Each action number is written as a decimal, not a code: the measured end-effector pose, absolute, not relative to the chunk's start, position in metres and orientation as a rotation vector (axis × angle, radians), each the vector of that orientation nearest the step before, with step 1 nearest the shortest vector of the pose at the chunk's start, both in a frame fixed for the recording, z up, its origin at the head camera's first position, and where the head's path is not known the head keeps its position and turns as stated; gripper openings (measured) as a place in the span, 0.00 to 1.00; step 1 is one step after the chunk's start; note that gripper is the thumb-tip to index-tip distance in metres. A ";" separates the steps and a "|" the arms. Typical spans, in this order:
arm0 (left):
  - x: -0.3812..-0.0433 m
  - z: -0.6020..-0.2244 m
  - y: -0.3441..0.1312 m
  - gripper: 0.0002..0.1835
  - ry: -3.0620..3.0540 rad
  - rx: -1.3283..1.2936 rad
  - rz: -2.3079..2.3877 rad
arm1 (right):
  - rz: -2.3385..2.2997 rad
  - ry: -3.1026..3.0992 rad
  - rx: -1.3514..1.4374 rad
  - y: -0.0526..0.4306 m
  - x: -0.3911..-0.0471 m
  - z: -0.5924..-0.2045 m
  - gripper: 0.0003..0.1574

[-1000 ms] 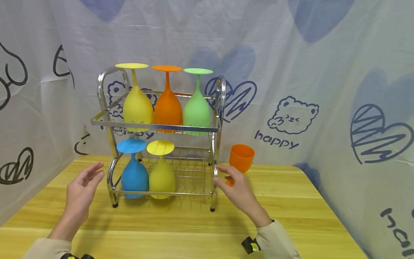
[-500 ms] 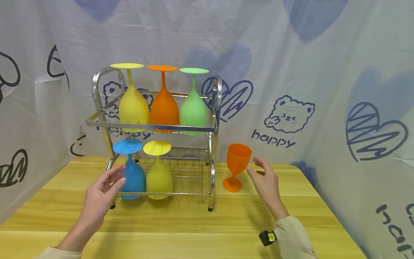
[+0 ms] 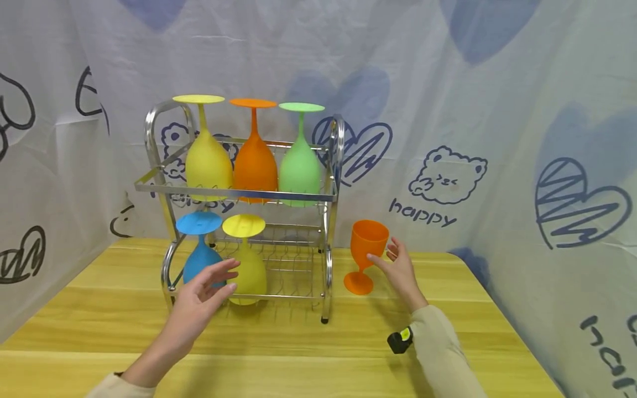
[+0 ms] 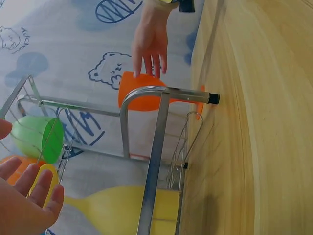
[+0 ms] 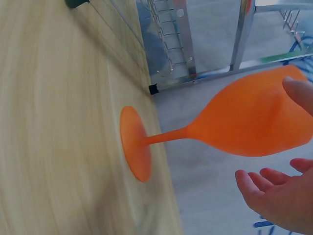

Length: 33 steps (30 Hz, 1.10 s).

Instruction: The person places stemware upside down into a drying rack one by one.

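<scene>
An orange goblet (image 3: 365,240) stands upright on the table to the right of the metal rack (image 3: 278,195). My right hand (image 3: 402,275) is beside its bowl, thumb in front and fingers on the far right side. In the right wrist view the thumb overlaps the goblet (image 5: 244,120), while the fingers are apart from it; whether the thumb touches cannot be told. My left hand (image 3: 196,301), fingers spread and holding nothing, hovers before the lower tier. It partly hides an upside-down blue goblet (image 3: 199,257) and a yellow goblet (image 3: 251,271).
On the top tier, upside down, sit a yellow goblet (image 3: 209,163), an orange goblet (image 3: 255,166) and a green goblet (image 3: 300,168). The lower tier's right part shows bare wire. A printed cloth (image 3: 428,110) hangs behind and beside the wooden table (image 3: 298,365).
My right hand has moved right past the rack's side, then in to the orange goblet's bowl. My left hand has moved right, from beside the rack to before its lower goblets.
</scene>
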<state>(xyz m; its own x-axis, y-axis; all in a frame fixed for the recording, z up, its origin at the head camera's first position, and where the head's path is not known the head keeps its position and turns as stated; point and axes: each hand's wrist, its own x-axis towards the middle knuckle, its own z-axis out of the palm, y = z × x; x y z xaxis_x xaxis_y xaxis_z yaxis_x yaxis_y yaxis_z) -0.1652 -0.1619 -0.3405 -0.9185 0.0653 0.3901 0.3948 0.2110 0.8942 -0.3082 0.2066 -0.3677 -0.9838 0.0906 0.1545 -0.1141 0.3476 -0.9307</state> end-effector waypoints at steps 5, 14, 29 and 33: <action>-0.166 -0.341 -0.154 0.25 -2.259 -0.507 -1.814 | 1.810 -2.413 0.027 0.202 -0.321 -0.376 0.59; -0.166 -0.345 -0.145 0.28 -2.331 -0.604 -1.942 | 1.881 -2.359 0.041 0.197 -0.329 -0.390 0.57; -0.167 -0.346 -0.137 0.28 -2.273 -0.668 -1.961 | 1.886 -2.282 0.089 0.199 -0.319 -0.394 0.51; -0.170 -0.346 -0.133 0.28 -2.258 -0.677 -1.933 | 1.881 -2.290 0.144 0.201 -0.307 -0.387 0.50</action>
<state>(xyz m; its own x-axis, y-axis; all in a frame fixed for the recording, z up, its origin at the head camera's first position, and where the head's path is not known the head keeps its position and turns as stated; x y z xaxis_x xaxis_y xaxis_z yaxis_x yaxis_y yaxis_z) -0.1697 -0.1332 -0.3464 -0.8972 0.2693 0.3501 0.3874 0.0989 0.9166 -0.3074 0.2006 -0.3868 -0.9801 0.0360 0.1953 -0.1846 0.1977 -0.9627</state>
